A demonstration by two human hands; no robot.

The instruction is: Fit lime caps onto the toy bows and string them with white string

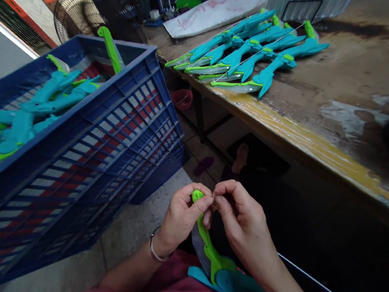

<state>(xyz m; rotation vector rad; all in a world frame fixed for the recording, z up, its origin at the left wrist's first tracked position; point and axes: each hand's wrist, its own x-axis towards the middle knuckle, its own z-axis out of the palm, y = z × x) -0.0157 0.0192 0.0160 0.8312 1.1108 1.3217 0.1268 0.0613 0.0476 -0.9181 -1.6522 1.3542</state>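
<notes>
A green and teal toy bow [208,250] rests across my lap, its lime green tip pointing up. My left hand [181,217] is closed around that green tip. My right hand [242,221] pinches something very small right beside the tip, fingertips touching the left thumb. I cannot make out what the pinch holds. A thin white string [322,285] runs off to the lower right from under my right arm.
A blue plastic crate [74,151] full of teal and green toy parts stands at left. On the worn wooden table [321,146] several finished teal bows [250,54] lie in a row. A fan and clutter sit behind.
</notes>
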